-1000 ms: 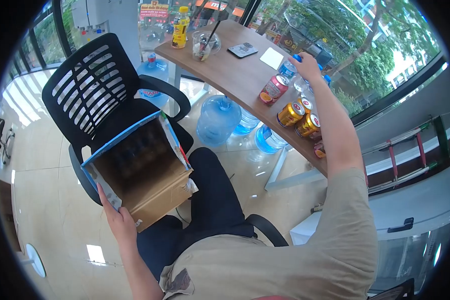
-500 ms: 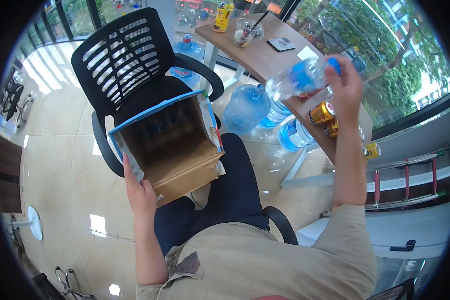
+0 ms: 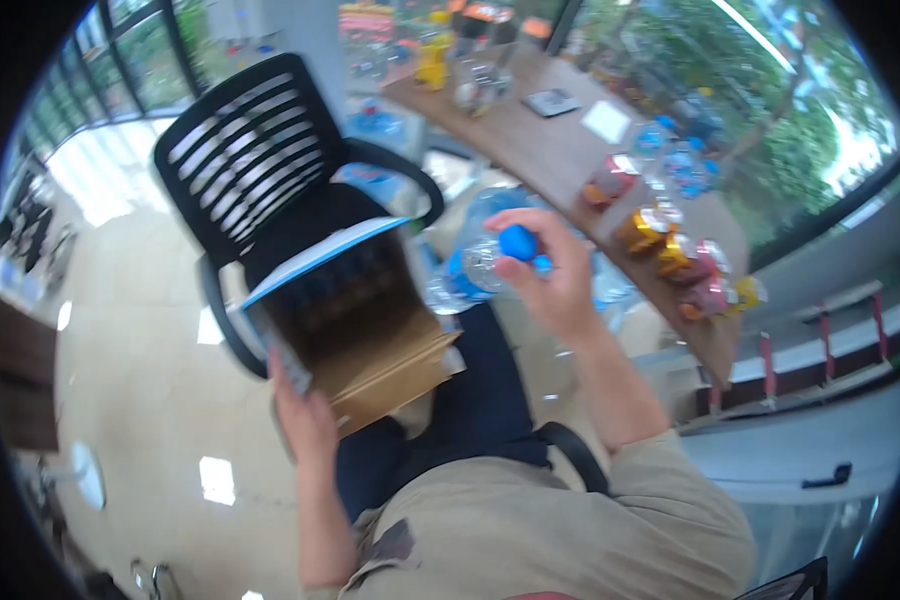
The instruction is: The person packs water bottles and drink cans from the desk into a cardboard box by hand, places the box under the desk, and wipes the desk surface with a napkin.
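My left hand (image 3: 307, 415) grips the near left side of an open cardboard box (image 3: 385, 380), which is tilted with its opening toward me. Bottle shapes show dimly inside it. In my right hand (image 3: 550, 275) is a clear plastic water bottle (image 3: 467, 275), held near its blue cap, with its base pointing left toward the box's right edge. The bottle is outside the box. On the wooden table (image 3: 530, 150) stand several gold cans (image 3: 644, 230), red-pink cans (image 3: 610, 181) and more blue-capped bottles (image 3: 685, 168).
A black office chair (image 3: 320, 225) stands behind the box. Farther along the table are a yellow bottle (image 3: 432, 62), a plastic cup (image 3: 480, 85), a phone (image 3: 551, 102) and white paper (image 3: 606, 121). Large water jugs sit under the table. A ladder (image 3: 820, 345) lies at the right.
My right hand has lifted the bottle from the table and carried it left and down, close to the box. My left hand keeps its hold on the box. The view has shifted.
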{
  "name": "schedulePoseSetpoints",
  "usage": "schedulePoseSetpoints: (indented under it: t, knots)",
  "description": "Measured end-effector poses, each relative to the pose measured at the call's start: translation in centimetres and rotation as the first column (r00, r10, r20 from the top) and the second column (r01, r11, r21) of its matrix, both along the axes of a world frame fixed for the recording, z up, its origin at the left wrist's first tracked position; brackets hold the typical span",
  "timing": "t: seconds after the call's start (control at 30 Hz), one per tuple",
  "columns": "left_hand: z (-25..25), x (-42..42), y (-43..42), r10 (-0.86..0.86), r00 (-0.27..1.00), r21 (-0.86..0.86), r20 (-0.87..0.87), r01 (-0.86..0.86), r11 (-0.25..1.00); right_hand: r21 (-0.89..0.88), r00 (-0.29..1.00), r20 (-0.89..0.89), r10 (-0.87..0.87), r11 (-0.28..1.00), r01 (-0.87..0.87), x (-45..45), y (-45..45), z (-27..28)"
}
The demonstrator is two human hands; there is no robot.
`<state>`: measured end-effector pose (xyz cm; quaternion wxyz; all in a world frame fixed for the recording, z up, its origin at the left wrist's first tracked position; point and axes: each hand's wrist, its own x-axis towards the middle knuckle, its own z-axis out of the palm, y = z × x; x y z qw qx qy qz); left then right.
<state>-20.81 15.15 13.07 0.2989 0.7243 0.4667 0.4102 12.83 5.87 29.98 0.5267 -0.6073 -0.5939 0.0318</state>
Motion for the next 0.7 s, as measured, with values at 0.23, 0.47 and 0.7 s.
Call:
schedulePoseSetpoints:
  t: [0.23,0.47,0.7]
  knots:
    - [0.9,-0.4,-2.6,-0.004,0.996,-0.032,-0.094,0.001,1.0,-0.026,0.882,-0.295,0.368,0.92,-0.392,-6.6,2.2,-5.2]
    - [-2.2,0.0,-5.0,0.008,0.998,0.087,-0.061,-0.003,0.996,-0.08,0.856,0.21,0.472,0.881,-0.466,-12.0,7.4,-11.8]
    - [-2.3,1.2,-6.1,0.017,0.992,0.054,-0.121,-0.01,0.998,-0.349,0.953,0.153,0.261,0.917,-0.195,-12.1,13.5,-18.0]
